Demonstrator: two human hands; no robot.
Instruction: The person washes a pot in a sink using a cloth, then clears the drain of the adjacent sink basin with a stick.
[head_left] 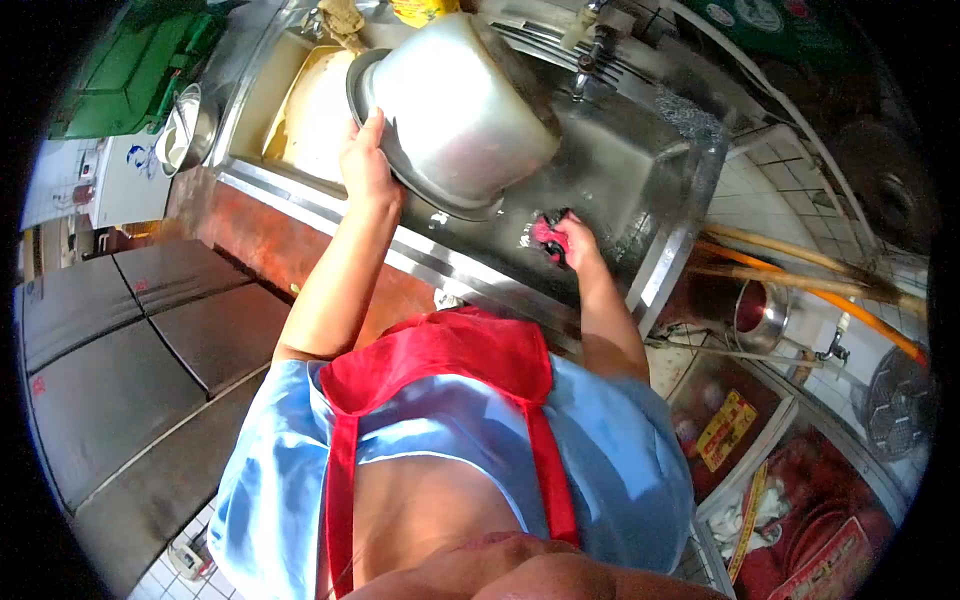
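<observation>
My left hand [370,165] grips the rim of a large metal pot [450,115], which is tilted on its side over the sink. The pot's wide rim faces left and its base points to the right. In my right hand [578,243] is a pink and black scrubbing cloth [550,236], held low in the sink basin [625,165], apart from the pot. Some water shows in the basin around the cloth. The inside of the pot is turned away from view.
A faucet [583,75] stands at the sink's back edge. Left of the basin is a yellowish-white board or tub [310,110]. A metal bowl [190,130] sits further left, beside a green bin [130,75]. Long poles [800,270] lean at the right.
</observation>
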